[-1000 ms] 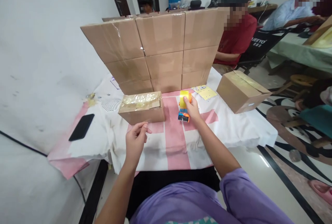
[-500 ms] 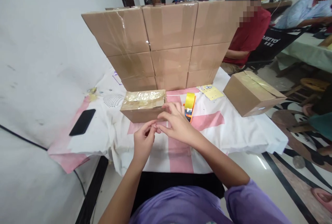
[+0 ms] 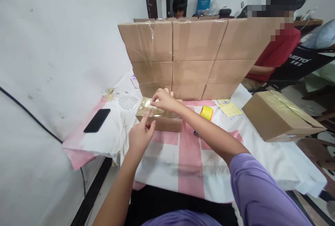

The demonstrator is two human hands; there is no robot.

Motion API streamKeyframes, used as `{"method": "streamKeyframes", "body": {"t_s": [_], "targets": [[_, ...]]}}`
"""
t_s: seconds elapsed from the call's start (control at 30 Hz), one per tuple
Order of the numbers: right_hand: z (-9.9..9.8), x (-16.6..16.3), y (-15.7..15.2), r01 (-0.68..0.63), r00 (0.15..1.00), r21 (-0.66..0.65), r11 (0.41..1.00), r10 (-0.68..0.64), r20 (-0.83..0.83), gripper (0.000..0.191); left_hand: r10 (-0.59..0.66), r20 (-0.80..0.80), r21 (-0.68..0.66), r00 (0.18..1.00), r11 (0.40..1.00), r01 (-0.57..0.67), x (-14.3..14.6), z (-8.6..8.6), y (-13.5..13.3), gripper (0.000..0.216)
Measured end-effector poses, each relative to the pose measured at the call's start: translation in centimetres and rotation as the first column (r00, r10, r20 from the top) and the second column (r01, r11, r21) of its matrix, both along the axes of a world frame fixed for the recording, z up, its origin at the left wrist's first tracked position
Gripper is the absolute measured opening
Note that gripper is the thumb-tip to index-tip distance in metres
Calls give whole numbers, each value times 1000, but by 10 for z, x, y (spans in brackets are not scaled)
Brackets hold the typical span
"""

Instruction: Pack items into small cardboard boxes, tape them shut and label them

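Observation:
A small cardboard box [image 3: 167,124] with shiny clear tape across its top lies in front of me. Over that taped top is my right hand [image 3: 164,100], fingers bent and thumb close to the fingertips. Anything pinched there is too small to make out. My left hand [image 3: 140,135] is at the box's front left corner, its index finger stretched toward the top and its thumb apart, with nothing visible in it. A tape dispenser with a yellow roll [image 3: 206,113] sits right of the box, partly hidden behind my right forearm.
Stacked cardboard boxes [image 3: 193,75] form a wall behind the small box. Another closed carton [image 3: 280,117] stands at the right, near a yellow sheet [image 3: 229,108]. A black phone [image 3: 97,120] lies at the left. A person in a red top [image 3: 280,51] sits beyond the stack.
My hands, close together in front of the box before, have separated. The right one has moved up and left over the taped top, and the left index finger has straightened. The view has shifted.

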State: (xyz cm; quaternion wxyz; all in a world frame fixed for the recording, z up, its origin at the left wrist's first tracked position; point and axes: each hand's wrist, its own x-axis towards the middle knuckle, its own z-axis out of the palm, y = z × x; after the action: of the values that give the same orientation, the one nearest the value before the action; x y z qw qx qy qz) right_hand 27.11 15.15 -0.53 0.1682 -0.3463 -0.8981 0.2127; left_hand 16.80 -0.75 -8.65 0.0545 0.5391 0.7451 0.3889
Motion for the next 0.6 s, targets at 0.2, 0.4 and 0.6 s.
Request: {"method": "streamKeyframes", "body": {"t_s": [0.2, 0.4, 0.6], "targets": [[-22, -26, 27, 32, 957, 200, 979, -87, 277, 62, 22, -147, -214, 989, 975, -54, -9, -9, 19, 46], [-17, 15, 36, 253, 963, 361, 898, -270, -3, 38, 25, -112, -191, 993, 980, -46, -9, -14, 20, 44], [-71, 229, 69, 746, 661, 243, 621, -641, -391, 11, 49, -151, -65, 987, 996, -59, -22, -44, 5, 53]]}}
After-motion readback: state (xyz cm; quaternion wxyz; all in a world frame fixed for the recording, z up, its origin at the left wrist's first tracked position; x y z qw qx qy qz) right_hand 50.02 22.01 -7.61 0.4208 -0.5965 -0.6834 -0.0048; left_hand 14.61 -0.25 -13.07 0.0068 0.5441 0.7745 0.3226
